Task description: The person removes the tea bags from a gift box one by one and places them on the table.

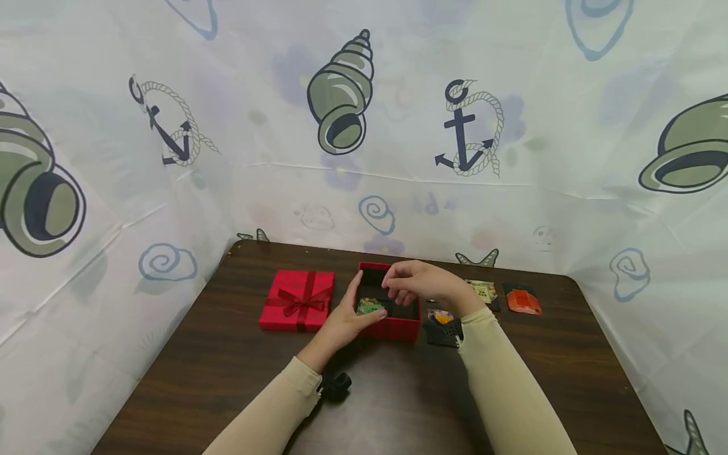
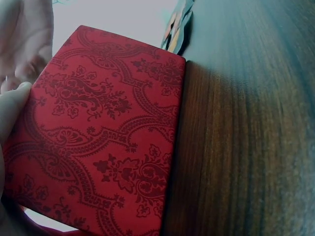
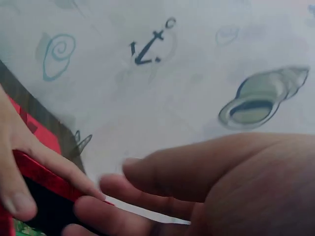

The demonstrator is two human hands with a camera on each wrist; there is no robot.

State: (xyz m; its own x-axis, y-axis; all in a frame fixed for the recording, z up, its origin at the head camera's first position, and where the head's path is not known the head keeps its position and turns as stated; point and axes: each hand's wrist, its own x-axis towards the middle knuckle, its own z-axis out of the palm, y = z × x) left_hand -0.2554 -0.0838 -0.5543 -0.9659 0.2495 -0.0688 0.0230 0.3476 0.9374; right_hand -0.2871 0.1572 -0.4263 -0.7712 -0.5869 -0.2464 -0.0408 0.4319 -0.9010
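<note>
A red gift box (image 1: 398, 329) with a dark inside stands uncovered on the table. At its near left corner my left hand (image 1: 345, 318) holds it, the fingers along the left wall and the thumb over the front rim. Inside, near that thumb, lies a green printed packet (image 1: 369, 306). My right hand (image 1: 419, 283) hovers above the box's right side with loosely bent fingers; the right wrist view shows nothing between its fingers (image 3: 157, 167). Dark red floral patterns cover the box's outer wall (image 2: 108, 132) in the left wrist view.
Left of the box lies its red lid (image 1: 279, 294) with a ribbon bow. To the right are an orange packet (image 1: 524, 302), a pale green packet (image 1: 482, 290) and a dark packet (image 1: 440, 335), partly behind my right wrist. A patterned cloth hangs behind the brown table (image 1: 227, 373).
</note>
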